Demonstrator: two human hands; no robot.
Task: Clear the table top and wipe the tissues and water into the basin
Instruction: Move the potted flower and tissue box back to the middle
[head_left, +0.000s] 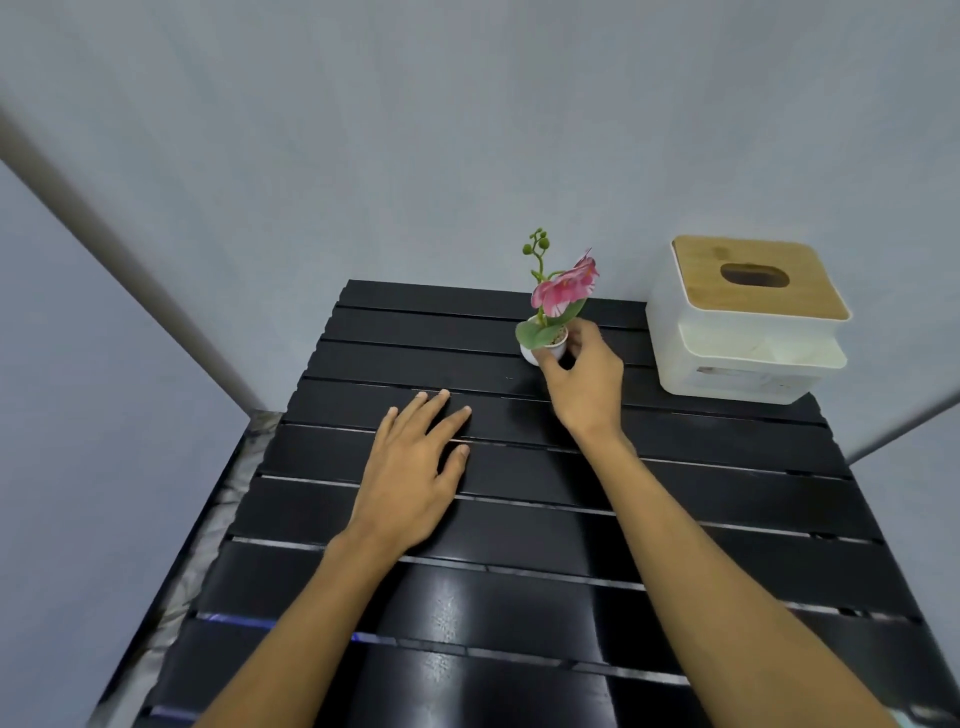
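A small white pot with a pink artificial flower (558, 291) stands near the far edge of the black slatted table (519, 519). My right hand (582, 379) grips the pot with thumb and fingers around its base. Flat on the slats to the left lies my left hand (415, 467), fingers spread, holding nothing. A white tissue box with a wooden lid (743, 322) sits at the far right corner, beside the flower. No tissues, water or basin show in this view.
Grey walls close in behind and to the left of the table. A marbled ledge (208, 545) runs along the table's left edge. The near slats reflect light.
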